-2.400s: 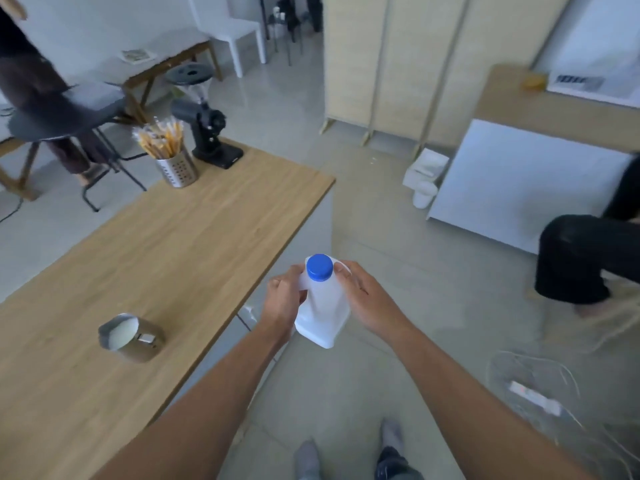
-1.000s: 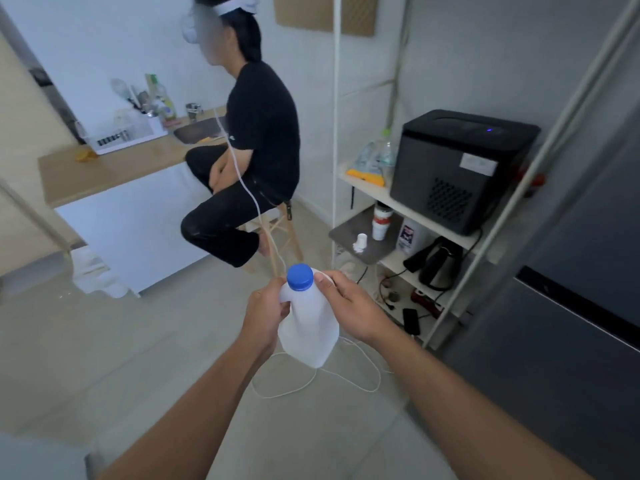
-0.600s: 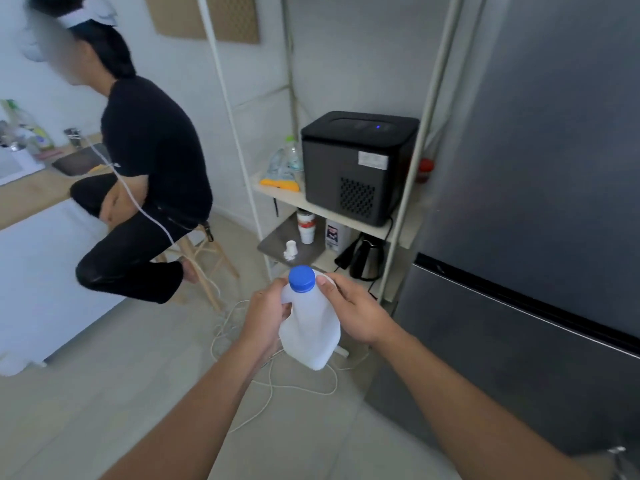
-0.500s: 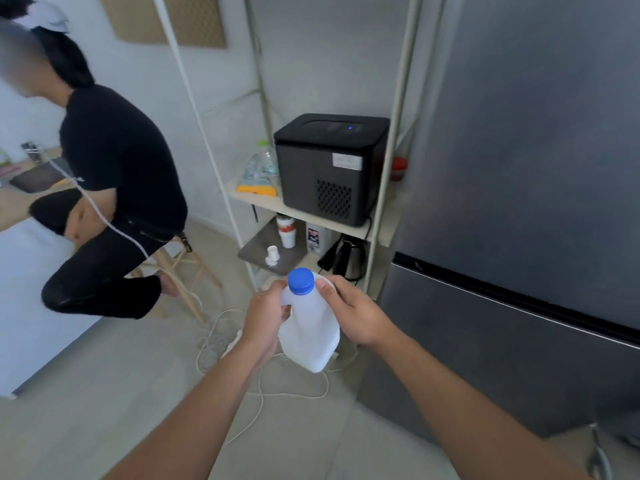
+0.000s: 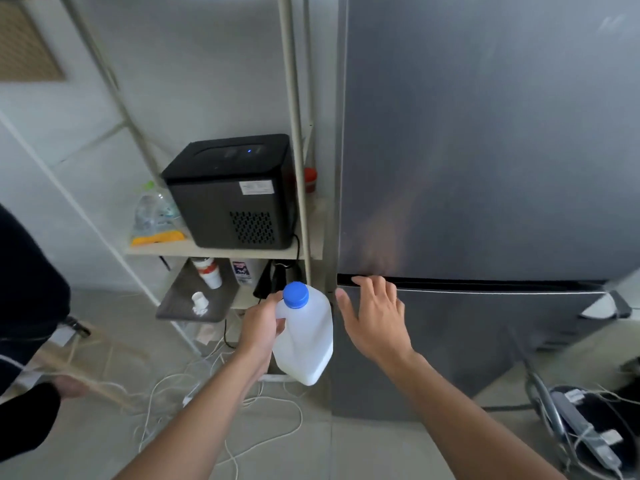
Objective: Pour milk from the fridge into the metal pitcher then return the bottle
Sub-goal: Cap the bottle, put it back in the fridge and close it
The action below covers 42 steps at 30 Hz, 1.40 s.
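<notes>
My left hand (image 5: 261, 327) grips the white milk bottle (image 5: 306, 336) near its neck; its blue cap (image 5: 295, 294) is on and the bottle hangs tilted over the floor. My right hand (image 5: 372, 317) is off the bottle, fingers spread, with the fingertips at the dark gap between the two closed doors of the grey fridge (image 5: 485, 150). The metal pitcher is out of view.
A metal shelf rack (image 5: 294, 133) stands left of the fridge with a black appliance (image 5: 232, 192), a water bottle and small containers. White cables (image 5: 221, 389) lie on the floor. A seated person's dark clothing (image 5: 27, 306) is at the left edge. A power strip (image 5: 585, 431) lies lower right.
I have turned from the wooden table toward the fridge and stepped close. My right hand has let go of the bottle and reached to the fridge door seam; my left keeps the bottle.
</notes>
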Tool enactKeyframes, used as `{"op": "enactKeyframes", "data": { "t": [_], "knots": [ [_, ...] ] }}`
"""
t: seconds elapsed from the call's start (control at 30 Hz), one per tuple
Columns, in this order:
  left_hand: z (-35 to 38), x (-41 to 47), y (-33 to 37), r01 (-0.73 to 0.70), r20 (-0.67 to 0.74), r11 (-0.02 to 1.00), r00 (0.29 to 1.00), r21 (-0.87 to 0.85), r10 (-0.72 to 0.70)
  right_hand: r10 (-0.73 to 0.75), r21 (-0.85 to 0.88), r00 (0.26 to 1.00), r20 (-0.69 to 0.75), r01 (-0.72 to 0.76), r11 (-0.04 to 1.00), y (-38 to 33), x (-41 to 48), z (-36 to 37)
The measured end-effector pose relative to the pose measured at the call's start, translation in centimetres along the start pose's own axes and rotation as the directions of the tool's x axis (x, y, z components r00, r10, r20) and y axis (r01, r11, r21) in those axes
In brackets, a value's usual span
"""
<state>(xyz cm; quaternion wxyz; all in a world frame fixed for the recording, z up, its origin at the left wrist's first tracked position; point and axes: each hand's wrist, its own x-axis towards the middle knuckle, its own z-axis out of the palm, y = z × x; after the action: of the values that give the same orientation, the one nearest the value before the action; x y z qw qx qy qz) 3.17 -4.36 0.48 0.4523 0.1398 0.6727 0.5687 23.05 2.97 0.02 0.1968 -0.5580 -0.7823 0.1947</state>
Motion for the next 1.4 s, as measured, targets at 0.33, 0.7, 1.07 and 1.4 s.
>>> {"op": "enactKeyframes", "data": {
  "t": [0.33, 0.7, 1.07, 1.4],
  "knots": [
    [-0.3, 4.6, 1.2, 0.007, 0.183, 0.996, 0.983, 0.091, -0.023, 0.369, 0.118, 0.925, 0.095, -0.379, 0.918, -2.0, 1.9, -2.2],
    [-0.7, 7.4, -0.8, 0.026, 0.332, 0.973, 0.938, 0.227, -0.102, 0.503, 0.161, 0.83, -0.243, -0.477, 0.864, 0.3, -4.1, -2.3],
    [4.8, 5.1, -5.3, -0.028, 0.484, 0.931, 0.86, 0.363, -0.163, 0.63, 0.095, 0.661, -0.408, -0.655, 0.75, 4.9, -12.6, -7.0],
    [9.4, -3.2, -9.3, -0.33, 0.667, 0.739, 0.715, 0.587, -0.211, 0.71, 0.04, 0.669, -0.221, -0.721, 0.692, 7.4, -18.7, -10.2]
  ]
}}
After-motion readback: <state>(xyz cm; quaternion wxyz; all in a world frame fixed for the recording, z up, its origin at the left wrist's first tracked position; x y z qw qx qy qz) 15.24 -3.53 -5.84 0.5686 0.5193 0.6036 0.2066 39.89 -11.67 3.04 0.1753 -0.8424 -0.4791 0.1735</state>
